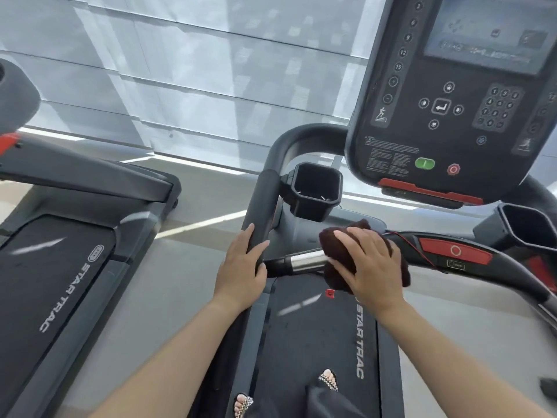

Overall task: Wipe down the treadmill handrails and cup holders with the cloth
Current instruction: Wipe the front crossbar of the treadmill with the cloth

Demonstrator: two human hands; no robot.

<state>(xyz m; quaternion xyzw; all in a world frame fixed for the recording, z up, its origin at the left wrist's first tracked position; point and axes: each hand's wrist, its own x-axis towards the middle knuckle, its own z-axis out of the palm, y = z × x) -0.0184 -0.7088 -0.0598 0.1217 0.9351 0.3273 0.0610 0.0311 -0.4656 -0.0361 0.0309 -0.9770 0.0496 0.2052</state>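
My left hand (242, 268) is wrapped around the black left handrail (261, 200) of the treadmill, near where the front crossbar joins it. My right hand (372, 263) presses a dark brown cloth (337, 254) onto the front crossbar, just right of its bare silver sensor section (306, 260). The cloth covers the bar under my palm. A black left cup holder (316, 191) hangs beside the left handrail, above the cloth. The right cup holder (529, 229) sits at the far right edge.
The console (452, 101) with screen, keypad, green and red buttons looms above right. A red stop switch (455, 251) sits on the crossbar right of the cloth. The black belt (316, 342) is under my sandalled feet. A second treadmill (60, 267) stands to the left.
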